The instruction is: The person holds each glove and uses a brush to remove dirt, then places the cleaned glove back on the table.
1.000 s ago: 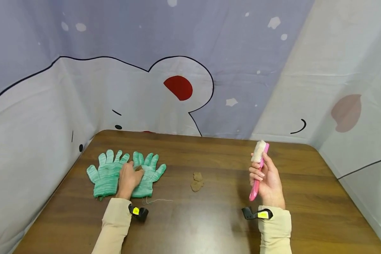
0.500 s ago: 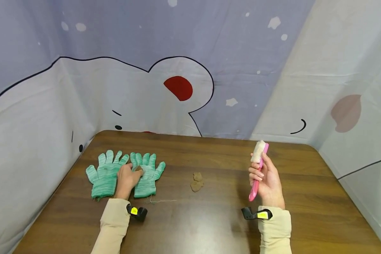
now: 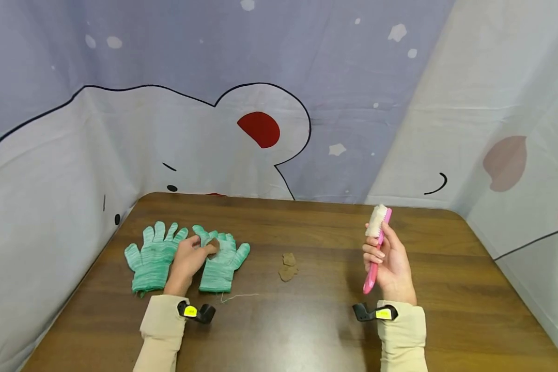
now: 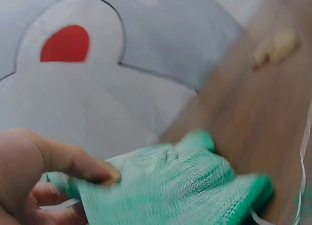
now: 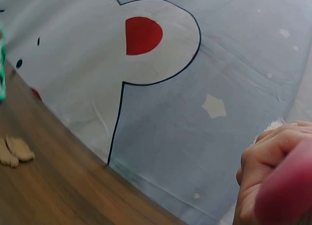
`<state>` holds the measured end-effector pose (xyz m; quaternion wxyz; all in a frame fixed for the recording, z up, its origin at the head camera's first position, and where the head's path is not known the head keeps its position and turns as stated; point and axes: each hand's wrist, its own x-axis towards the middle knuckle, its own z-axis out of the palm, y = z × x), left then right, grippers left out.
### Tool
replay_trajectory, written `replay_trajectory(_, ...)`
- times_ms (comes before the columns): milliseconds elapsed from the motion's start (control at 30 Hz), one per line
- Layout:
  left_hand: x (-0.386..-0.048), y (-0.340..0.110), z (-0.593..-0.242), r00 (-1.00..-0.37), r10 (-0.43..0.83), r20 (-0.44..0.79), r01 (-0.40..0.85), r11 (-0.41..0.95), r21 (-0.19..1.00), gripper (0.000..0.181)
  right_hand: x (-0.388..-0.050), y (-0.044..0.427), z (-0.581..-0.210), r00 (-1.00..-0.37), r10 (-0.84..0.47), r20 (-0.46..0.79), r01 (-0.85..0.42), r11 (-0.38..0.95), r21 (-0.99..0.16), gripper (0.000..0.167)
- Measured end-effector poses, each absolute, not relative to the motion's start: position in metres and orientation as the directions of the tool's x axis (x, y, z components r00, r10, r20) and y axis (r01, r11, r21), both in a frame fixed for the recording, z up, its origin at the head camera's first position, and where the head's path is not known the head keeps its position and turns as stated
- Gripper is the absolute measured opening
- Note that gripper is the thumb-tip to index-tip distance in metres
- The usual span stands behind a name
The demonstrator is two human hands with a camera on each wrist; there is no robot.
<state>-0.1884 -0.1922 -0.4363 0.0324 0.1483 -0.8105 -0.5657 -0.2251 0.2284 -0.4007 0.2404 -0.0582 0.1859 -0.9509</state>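
Note:
Two green knit gloves lie at the table's left, the left one (image 3: 152, 262) flat with fingers spread. My left hand (image 3: 187, 261) pinches the right glove (image 3: 219, 268) near its fingers; a brown patch (image 3: 213, 247) shows beside my fingertips. In the left wrist view, thumb and fingers (image 4: 100, 172) grip the edge of the bunched glove (image 4: 170, 191). Over the table's right side, my right hand (image 3: 390, 263) holds a pink brush (image 3: 373, 274) upright, white bristles at the top. The right wrist view shows the brush handle (image 5: 287, 191) blurred, close to the camera.
Two small brown pieces (image 3: 288, 272) lie mid-table, touching each other. A loose white thread (image 3: 242, 295) trails from the right glove's cuff. Behind the wooden table (image 3: 325, 320) hangs a printed cloth (image 3: 353, 103), which also covers both sides.
My left hand has shifted the right glove slightly to the right, and that glove's fingers now look folded. The left glove has slid a little left. My right hand still holds the brush up.

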Motion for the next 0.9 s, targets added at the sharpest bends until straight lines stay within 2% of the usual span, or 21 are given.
replay_trajectory(100,-0.188,-0.188,-0.430,-0.964,-0.228,-0.139,-0.159,0.074,0.985,0.018,-0.225,0.226,-0.398,-0.885,-0.464,0.015,0.412,-0.799,-0.438,0.029)
replay_trajectory(200,-0.186,-0.182,-0.423,-0.973,-0.164,-0.164,-0.137,-0.167,0.976,0.007,-0.223,0.221,-0.392,-0.913,-0.406,-0.032,0.358,-0.761,-0.542,0.027)
replay_trajectory(367,-0.186,-0.169,-0.412,-0.984,-0.066,-0.163,-0.122,-0.414,0.902,0.006,-0.217,0.210,-0.379,-0.975,-0.202,-0.093,0.194,-0.571,-0.797,0.018)
replay_trajectory(467,-0.186,-0.159,-0.405,-0.988,-0.038,-0.147,-0.110,-0.486,0.867,0.016,-0.212,0.200,-0.370,-0.991,-0.110,-0.078,0.116,-0.408,-0.906,0.015)
replay_trajectory(567,-0.183,-0.148,-0.400,-0.989,-0.028,-0.147,-0.111,-0.518,0.848,0.024,-0.207,0.191,-0.361,-0.992,-0.113,-0.059,0.091,-0.301,-0.949,0.015)
replay_trajectory(767,-0.178,-0.123,-0.389,-0.995,0.007,-0.104,-0.089,-0.569,0.818,0.029,-0.196,0.173,-0.348,-0.980,-0.194,-0.045,0.088,-0.215,-0.973,0.014)
replay_trajectory(900,-0.175,-0.108,-0.383,-0.997,0.025,-0.078,-0.077,-0.600,0.796,0.022,-0.187,0.158,-0.343,-0.975,-0.223,-0.023,0.066,-0.187,-0.980,0.016)
